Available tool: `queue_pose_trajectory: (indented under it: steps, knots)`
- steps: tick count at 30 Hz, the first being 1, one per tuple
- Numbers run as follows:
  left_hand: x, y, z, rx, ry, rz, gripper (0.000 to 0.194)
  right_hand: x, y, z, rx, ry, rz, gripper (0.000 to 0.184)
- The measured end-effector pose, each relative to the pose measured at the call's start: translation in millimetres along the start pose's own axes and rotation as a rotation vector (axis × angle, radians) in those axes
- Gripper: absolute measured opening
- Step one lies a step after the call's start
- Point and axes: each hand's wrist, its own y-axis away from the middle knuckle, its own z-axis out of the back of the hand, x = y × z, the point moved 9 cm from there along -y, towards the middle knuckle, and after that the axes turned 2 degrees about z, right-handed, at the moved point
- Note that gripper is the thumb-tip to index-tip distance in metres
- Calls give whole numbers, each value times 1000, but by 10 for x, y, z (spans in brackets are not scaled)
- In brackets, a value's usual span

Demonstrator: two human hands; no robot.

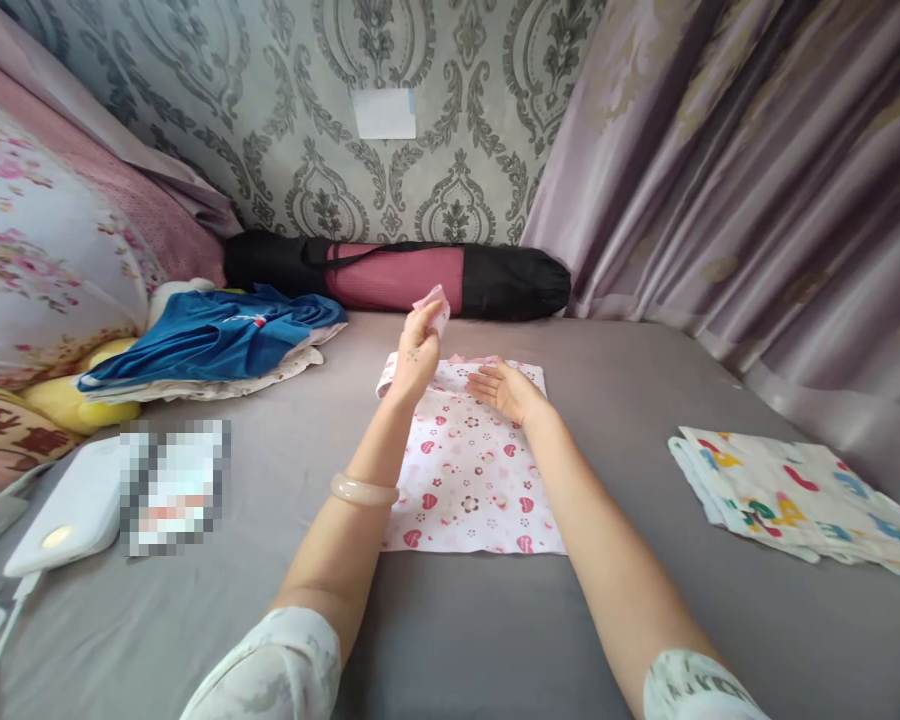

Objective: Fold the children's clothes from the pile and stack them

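A white cloth garment (480, 480) printed with pink hearts and flowers lies spread on the grey bed sheet. My left hand (418, 350) is closed on a pink-edged part of this garment, lifted above its far left side. Over the far right part of the garment is my right hand (506, 392), palm turned inward and fingers stretched out. It holds nothing; whether its fingertips touch the cloth I cannot tell. A pale bangle (364, 491) circles my left forearm.
A black and pink rolled bag (397, 278) lies along the wall. Blue clothing (225, 335) sits at the left, near a white device (82, 505) with cables and a blurred-out item (180, 490). A folded letter-print cloth (795, 495) rests at the right, before the curtain (690, 180).
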Motion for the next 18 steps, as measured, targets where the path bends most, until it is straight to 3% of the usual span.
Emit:
queue_pose_trajectory:
  steps: [5, 13, 18]
  knots:
    - [74, 250, -465, 191, -62, -2, 45, -22, 19, 109, 29, -139, -29, 43]
    - [186, 630, -959, 463, -143, 46, 54, 20, -9, 149, 99, -270, -18, 49]
    - [141, 835, -1126, 645, -216, 252, 49, 108, 66, 119, 159, -211, 25, 58]
